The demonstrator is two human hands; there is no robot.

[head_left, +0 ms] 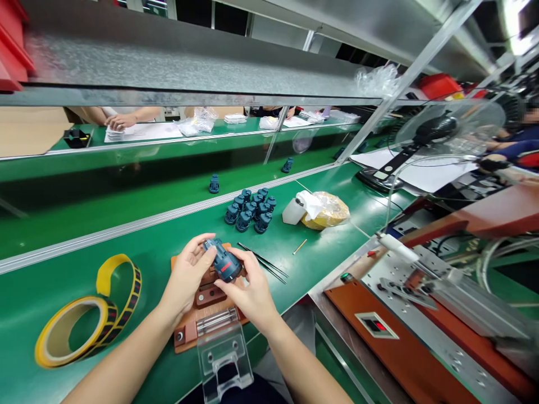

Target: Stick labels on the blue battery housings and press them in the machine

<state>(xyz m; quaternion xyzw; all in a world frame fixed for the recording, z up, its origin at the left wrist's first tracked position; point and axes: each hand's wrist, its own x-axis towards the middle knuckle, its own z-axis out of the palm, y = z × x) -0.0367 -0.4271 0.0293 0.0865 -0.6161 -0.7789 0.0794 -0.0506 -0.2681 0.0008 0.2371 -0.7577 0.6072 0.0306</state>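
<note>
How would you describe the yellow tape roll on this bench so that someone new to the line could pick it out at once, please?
Start at the long green workbench and find the brown jig plate near its front edge. Just left of that plate lies a yellow tape roll with a black-patterned band. It is the only yellow ring there, with a loose strip looping up from it.

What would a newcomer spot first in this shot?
The left hand and right hand at centre, holding a dark blue moulded housing with a red mark above a brown fixture. Just ahead on the green bench sits a cluster of matching dark blue parts, and a yellow-and-black tape roll lies at lower left.
</note>
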